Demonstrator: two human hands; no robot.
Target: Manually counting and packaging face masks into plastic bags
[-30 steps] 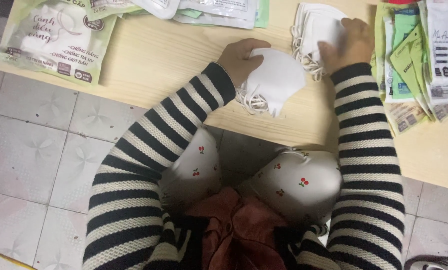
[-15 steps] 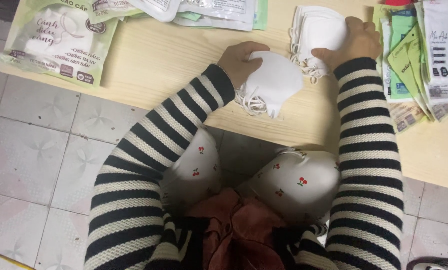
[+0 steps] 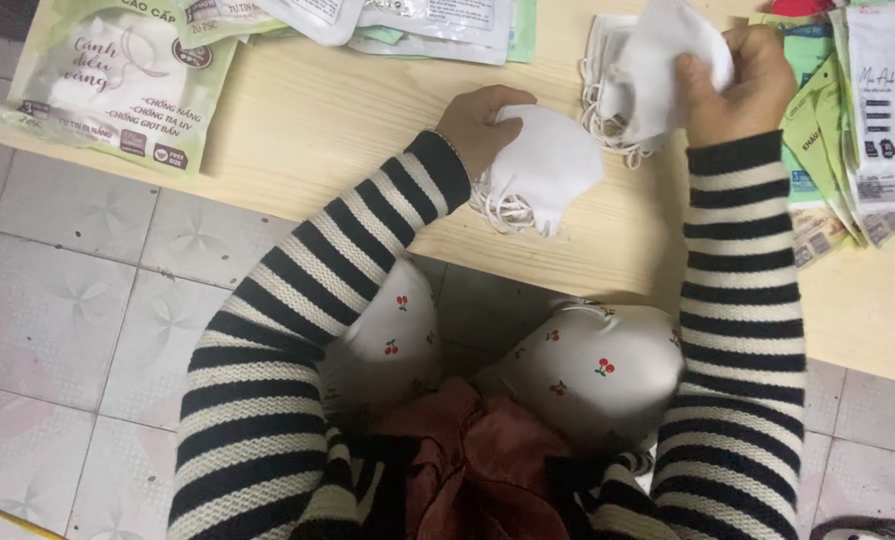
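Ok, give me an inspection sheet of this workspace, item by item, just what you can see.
Surface: pale wooden table, low over a tiled floor.
Job's things: small stack of white face masks under the left hand; single white mask lifted in the right hand, above a second mask pile.
Clutter: green printed pouch at the far left corner; flat clear packets along the top edge; fanned green and white packets at the right.
Fingers: left closed on the stack; right pinching the mask.
Cables: nothing seen.
Surroundings: grey patterned floor tiles.
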